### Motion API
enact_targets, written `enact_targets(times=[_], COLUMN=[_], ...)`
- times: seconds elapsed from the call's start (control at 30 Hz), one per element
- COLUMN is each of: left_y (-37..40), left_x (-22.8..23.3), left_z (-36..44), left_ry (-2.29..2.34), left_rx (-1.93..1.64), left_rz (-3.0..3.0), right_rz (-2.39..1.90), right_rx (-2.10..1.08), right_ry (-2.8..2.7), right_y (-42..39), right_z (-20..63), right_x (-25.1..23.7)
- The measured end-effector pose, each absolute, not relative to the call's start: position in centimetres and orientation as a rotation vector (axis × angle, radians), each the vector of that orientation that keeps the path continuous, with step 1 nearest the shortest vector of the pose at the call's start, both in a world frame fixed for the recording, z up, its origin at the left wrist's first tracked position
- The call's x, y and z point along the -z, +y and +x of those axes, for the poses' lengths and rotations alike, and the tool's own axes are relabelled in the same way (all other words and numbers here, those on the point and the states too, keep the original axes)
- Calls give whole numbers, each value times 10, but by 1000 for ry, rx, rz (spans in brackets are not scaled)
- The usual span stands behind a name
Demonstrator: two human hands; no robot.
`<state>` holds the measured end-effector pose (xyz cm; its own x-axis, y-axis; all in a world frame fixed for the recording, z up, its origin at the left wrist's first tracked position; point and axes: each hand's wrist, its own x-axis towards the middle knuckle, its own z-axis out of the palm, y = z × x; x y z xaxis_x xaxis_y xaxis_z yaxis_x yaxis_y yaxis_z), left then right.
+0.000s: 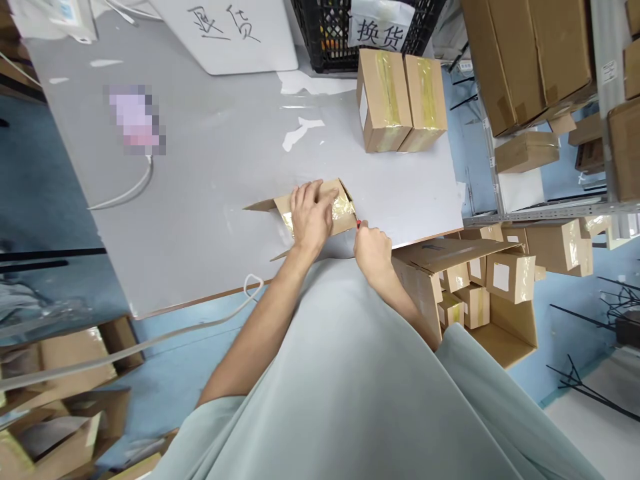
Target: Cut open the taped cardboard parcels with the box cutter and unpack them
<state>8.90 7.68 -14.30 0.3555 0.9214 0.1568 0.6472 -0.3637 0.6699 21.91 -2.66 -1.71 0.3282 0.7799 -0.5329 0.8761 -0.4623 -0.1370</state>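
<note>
A small cardboard box (343,208) with shiny clear tape lies near the table's front edge. Flaps stand out from its left end, and a dark gap shows at its right end. My left hand (311,217) is on top of the box, fingers over its far side and thumb apart, holding it against the table. At the right end, my right hand (373,248) is closed around a red tool (359,224) that looks like a box cutter. Most of that tool is hidden in my fist, and its tip is at the box's corner.
Two taped boxes (385,110) stand at the table's back right, before a black crate (325,40) with a paper sign. A white board (235,33) lies behind. A cable (135,190) runs left to a blurred item. An open carton (510,333) of smaller boxes stands right, beside shelving.
</note>
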Motion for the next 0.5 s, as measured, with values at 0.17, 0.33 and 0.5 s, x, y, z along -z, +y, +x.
enact_targets(times=[0.17,0.33,0.5], left_y=[74,72,73], left_x=[142,141,144], left_z=[88,89,89], left_ry=[1389,1379,1376], left_rx=[-696,-764,-775], left_rz=[2147,2185,2161], right_rz=[2447,2474,2422], right_rx=[873,849,819], right_ry=[1554,1641,1653], right_y=[-38,-34,-22], right_z=[227,236,232], right_x=[11,2,10])
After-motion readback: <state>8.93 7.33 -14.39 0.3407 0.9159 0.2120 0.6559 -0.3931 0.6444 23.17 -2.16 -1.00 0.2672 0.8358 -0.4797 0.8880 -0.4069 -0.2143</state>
